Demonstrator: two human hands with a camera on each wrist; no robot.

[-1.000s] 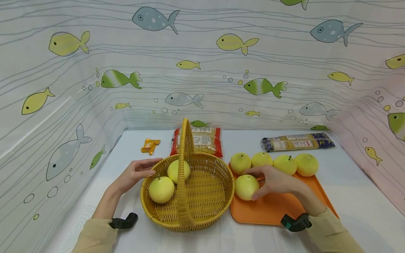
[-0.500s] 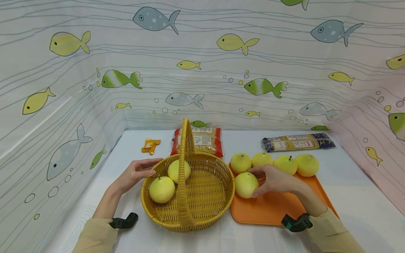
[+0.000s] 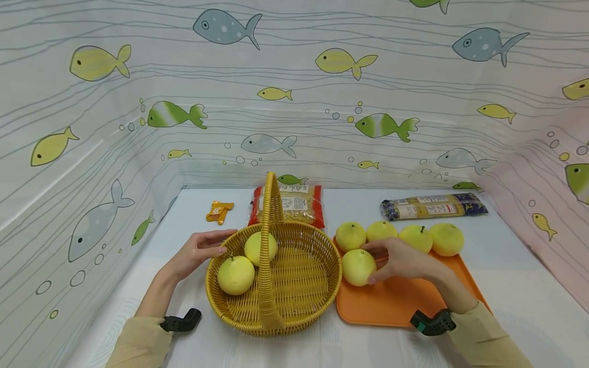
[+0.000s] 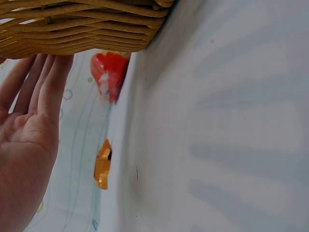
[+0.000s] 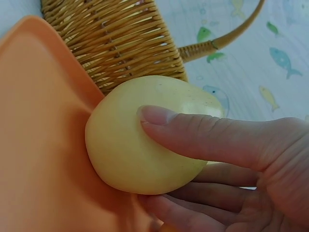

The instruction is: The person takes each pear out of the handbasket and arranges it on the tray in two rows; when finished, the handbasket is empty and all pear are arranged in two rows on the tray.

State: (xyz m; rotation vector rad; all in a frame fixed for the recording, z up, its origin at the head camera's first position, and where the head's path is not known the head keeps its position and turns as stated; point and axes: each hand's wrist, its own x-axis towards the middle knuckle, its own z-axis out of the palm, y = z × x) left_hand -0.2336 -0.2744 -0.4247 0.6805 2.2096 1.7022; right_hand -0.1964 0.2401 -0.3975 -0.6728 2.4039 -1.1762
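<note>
Labels: the red-edged noodle packet (image 3: pixel 289 204) behind the basket and the long blue-and-yellow packet (image 3: pixel 432 206) at the back right both carry white labels — print too small to read. Small orange wrapper (image 3: pixel 219 211) at back left, writing not legible.

Right hand (image 3: pixel 405 261) grips a yellow pear (image 3: pixel 358 267): thumb across its face, fingers curled beneath — wrist view confirms. The pear sits at the left edge of the orange tray (image 3: pixel 395 301), just beside the wicker basket (image 3: pixel 299 286). Four more pears (image 3: pixel 398 237) line the tray's far edge.

Left hand (image 3: pixel 195 253) rests against the basket's left rim, fingers straight, holding nothing. Two pears (image 3: pixel 246 263) lie in the basket, left of its handle.

Surface: pale blue-white tablecloth (image 3: pixel 515 286). Surround: fish-print curtain (image 3: pixel 294 92) on three sides.
</note>
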